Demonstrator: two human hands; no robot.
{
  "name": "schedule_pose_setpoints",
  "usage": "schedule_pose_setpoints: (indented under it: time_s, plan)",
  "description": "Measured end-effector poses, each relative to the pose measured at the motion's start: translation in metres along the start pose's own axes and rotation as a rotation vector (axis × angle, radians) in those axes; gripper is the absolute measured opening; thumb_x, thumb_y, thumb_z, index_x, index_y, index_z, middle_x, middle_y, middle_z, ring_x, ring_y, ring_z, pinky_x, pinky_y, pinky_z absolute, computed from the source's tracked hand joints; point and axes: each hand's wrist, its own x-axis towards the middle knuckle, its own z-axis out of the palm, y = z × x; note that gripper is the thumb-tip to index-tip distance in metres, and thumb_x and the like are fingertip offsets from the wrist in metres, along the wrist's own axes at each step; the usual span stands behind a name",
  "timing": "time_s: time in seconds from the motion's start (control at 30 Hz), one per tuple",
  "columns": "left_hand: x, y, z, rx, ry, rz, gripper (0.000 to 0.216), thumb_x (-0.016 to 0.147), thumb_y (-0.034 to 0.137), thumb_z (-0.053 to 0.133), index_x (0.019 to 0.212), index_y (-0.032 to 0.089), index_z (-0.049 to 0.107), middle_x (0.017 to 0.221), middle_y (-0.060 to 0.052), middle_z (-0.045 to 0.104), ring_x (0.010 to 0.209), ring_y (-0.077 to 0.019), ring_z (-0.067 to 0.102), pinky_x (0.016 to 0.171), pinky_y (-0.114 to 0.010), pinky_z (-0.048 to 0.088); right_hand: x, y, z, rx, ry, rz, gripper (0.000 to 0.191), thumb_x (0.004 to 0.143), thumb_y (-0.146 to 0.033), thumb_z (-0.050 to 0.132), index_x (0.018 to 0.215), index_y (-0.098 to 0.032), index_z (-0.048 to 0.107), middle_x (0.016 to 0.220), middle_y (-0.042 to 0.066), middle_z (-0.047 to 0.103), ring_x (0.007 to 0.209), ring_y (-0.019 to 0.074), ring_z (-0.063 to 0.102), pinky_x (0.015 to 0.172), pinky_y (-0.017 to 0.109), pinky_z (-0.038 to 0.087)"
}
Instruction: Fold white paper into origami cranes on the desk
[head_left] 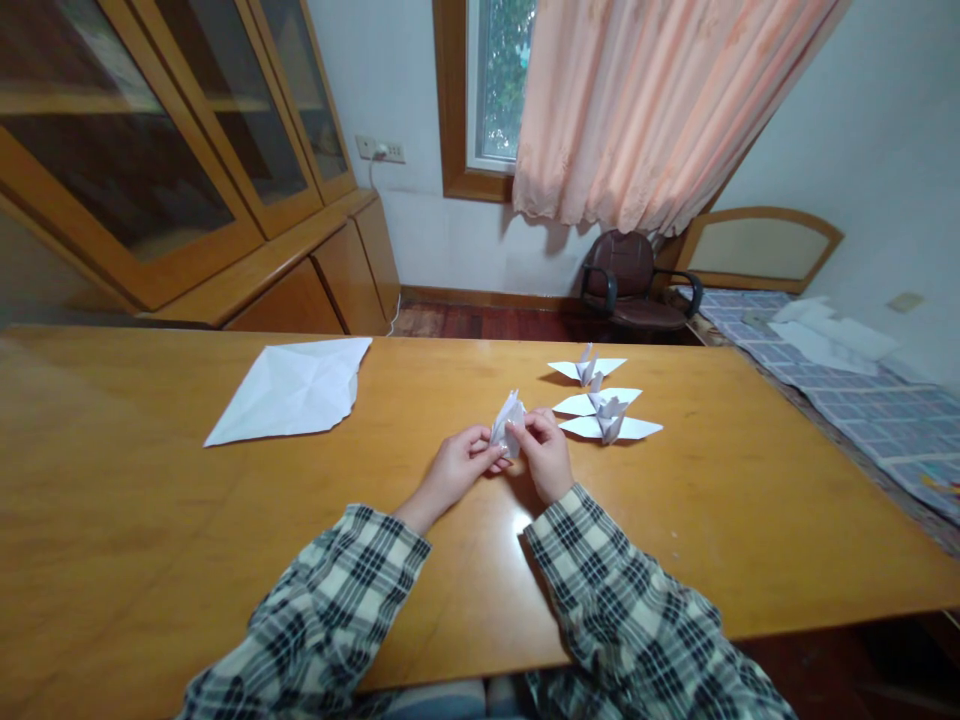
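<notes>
A small piece of folded white paper [508, 418] is held up a little above the table, pinched from both sides. My left hand [459, 464] is closed on its lower left edge, thumb in front. On the right edge, my right hand [548, 452] grips it between thumb and fingers. The paper's upper end comes to narrow points; its lower folds are partly hidden by my fingers. Just right of my hands stand three finished paper cranes with spread wings: a far one [587, 368], a middle one [577, 404] and a near one [611, 425].
A creased white paper sheet [300, 385] with one torn edge lies at the left of the wooden table [420, 380]. Glass-door cabinets [225, 250] stand beyond the left side. Past the far edge are an office chair [630, 275] and a bed [840, 370] on the right.
</notes>
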Motion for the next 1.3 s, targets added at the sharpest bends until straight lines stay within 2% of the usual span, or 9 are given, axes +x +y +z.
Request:
schedule_pose_setpoints:
  time_s: [0.13,0.27,0.37,0.47,0.53,0.63,0.73,1.07,1.3]
  plan:
    - [0.002,-0.001,0.001,-0.034,0.002,-0.023,0.042,0.069,0.049,0.081,0.081,0.015,0.059,0.068,-0.005,0.072,0.064,-0.0162,0.069,0.062,-0.026,0.055,-0.004,-0.002,0.003,0.019,0.022,-0.004,0.028,0.085,-0.042,0.065,0.066,-0.021,0.060,0.075,0.000,0.049,0.074,0.0163,0.050,0.069,0.031,0.043]
    - [0.002,0.001,0.002,-0.046,0.009,-0.032,0.044,0.066,0.049,0.082,0.078,0.016,0.058,0.066,-0.004,0.070,0.061,-0.0155,0.068,0.062,-0.026,0.055,-0.006,-0.003,0.005,-0.009,0.031,-0.024,0.028,0.087,-0.042,0.063,0.068,-0.021,0.057,0.072,-0.001,0.049,0.069,0.0152,0.049,0.065,0.030,0.041]
    - [0.002,0.003,0.001,-0.053,0.029,-0.016,0.045,0.066,0.051,0.082,0.079,0.015,0.059,0.067,-0.003,0.071,0.061,-0.0152,0.068,0.064,-0.027,0.056,-0.005,-0.003,0.005,0.008,0.061,-0.047,0.023,0.084,-0.042,0.066,0.080,-0.022,0.057,0.074,-0.002,0.050,0.068,0.0144,0.049,0.063,0.029,0.041]
    - [0.004,0.003,-0.001,-0.084,0.090,0.020,0.047,0.067,0.054,0.080,0.084,0.015,0.059,0.071,-0.004,0.072,0.063,-0.0157,0.069,0.067,-0.028,0.057,-0.003,0.002,0.005,0.084,0.098,-0.024,0.029,0.082,-0.046,0.067,0.090,-0.024,0.051,0.073,-0.005,0.047,0.063,0.0131,0.046,0.061,0.027,0.041]
    - [0.005,0.003,-0.003,-0.108,0.135,0.036,0.049,0.067,0.055,0.080,0.086,0.015,0.059,0.073,-0.004,0.072,0.064,-0.0161,0.070,0.068,-0.028,0.058,-0.003,0.006,0.005,0.086,0.023,0.014,0.029,0.088,-0.052,0.059,0.087,-0.024,0.050,0.071,-0.005,0.047,0.061,0.0125,0.045,0.059,0.027,0.040]
    - [0.006,0.004,-0.005,-0.141,0.182,0.049,0.049,0.066,0.054,0.081,0.086,0.015,0.059,0.073,-0.004,0.072,0.063,-0.0152,0.069,0.067,-0.026,0.057,-0.005,0.009,0.007,0.028,-0.183,0.048,0.037,0.094,-0.056,0.046,0.079,-0.023,0.051,0.067,-0.004,0.049,0.060,0.0127,0.047,0.060,0.027,0.041]
    - [0.006,0.005,-0.005,-0.155,0.194,0.056,0.048,0.065,0.052,0.082,0.083,0.015,0.059,0.070,-0.003,0.071,0.060,-0.0131,0.066,0.064,-0.024,0.056,-0.007,0.008,0.008,-0.060,-0.311,0.030,0.043,0.095,-0.058,0.043,0.074,-0.021,0.053,0.067,-0.002,0.052,0.063,0.0134,0.049,0.062,0.027,0.041]
    - [0.006,0.004,-0.005,-0.171,0.206,0.049,0.044,0.066,0.050,0.082,0.077,0.016,0.057,0.068,0.002,0.065,0.059,-0.0097,0.061,0.058,-0.020,0.050,-0.007,0.005,0.007,-0.152,-0.345,0.039,0.047,0.094,-0.058,0.044,0.066,-0.021,0.052,0.061,-0.002,0.052,0.060,0.0134,0.049,0.059,0.026,0.039]
    - [0.005,0.001,-0.006,-0.222,0.172,-0.011,0.041,0.068,0.047,0.081,0.079,0.015,0.057,0.065,0.004,0.058,0.051,-0.0050,0.051,0.045,-0.015,0.036,-0.008,0.002,0.008,-0.200,-0.292,-0.062,0.043,0.094,-0.047,0.048,0.060,-0.021,0.048,0.057,-0.003,0.047,0.057,0.0123,0.045,0.058,0.026,0.035]
